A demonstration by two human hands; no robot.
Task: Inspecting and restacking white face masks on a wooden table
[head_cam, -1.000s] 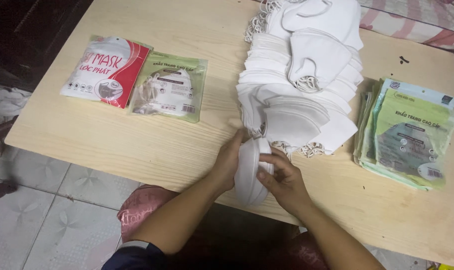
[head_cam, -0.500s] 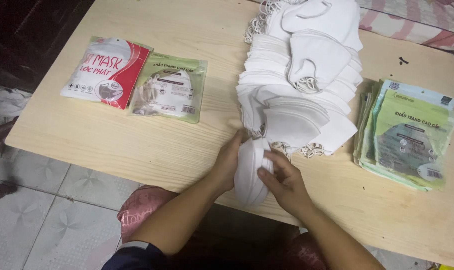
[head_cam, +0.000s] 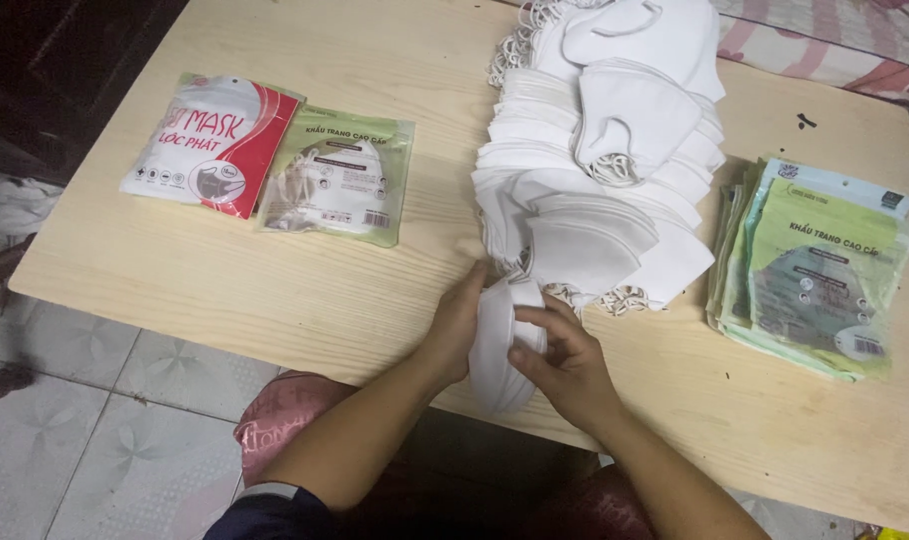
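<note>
At the lower middle of the frame, both hands close on a small bundle of white masks [head_cam: 503,345] stood on edge at the near rim of the surface [head_cam: 275,290]. The left hand [head_cam: 457,328] cups the bundle's left side with the palm flat against it, fingers wrapped round the far edge. The right hand [head_cam: 565,362] presses from the right, thumb and fingertips curled onto the top fold. Each grip is part closed, snug on the bundle, not clenched.

To do this step well, I judge the bundle wants squaring: even pressure from both palms so the folded edges line up, and the ear loops tucked in rather than trailing. Soft fabric will splay if one side lets go, so the left palm should serve as a backstop while the right fingers tidy the top.

Just above the hands lies the big heap of loose white masks [head_cam: 600,170], running up the middle to the top edge; its lowest masks lie just beside the fingers, so a stray loop could snag. At the right of the frame sits a stack of green packets [head_cam: 815,270], well apart from the hands. In the upper left lie a red-and-white packet [head_cam: 215,145] and a filled green packet [head_cam: 340,175], side by side, edges overlapping.
</note>
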